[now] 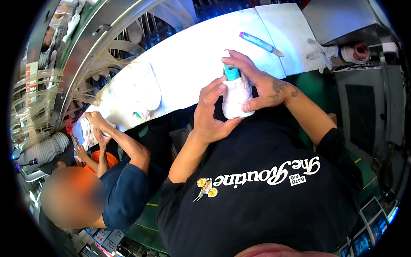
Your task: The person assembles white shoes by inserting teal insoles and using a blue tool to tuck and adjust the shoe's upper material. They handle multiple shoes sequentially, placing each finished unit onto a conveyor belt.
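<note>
Between my two hands I hold a white shoe (pixel 233 100) over the near edge of the white worktable, close to my chest. A teal piece (pixel 231 73) stands in its opening; it looks like a shoe last. My left hand (pixel 210 112) curls round the left side of the shoe, thumb toward the lower end. My right hand (pixel 260 84) grips the opposite side, with its thumb on the lower part and its fingers reaching over the far end. The side of the shoe facing the table is hidden.
A blue-handled brush (pixel 258 42) lies on the white worktable (pixel 192 51). Farther right are a white glove (pixel 321 55) and a round container (pixel 355 53). White shoes (pixel 143 88) sit at left, beside a co-worker (pixel 128 180) handling another. Clear hanging strips (pixel 43 81) border the left side.
</note>
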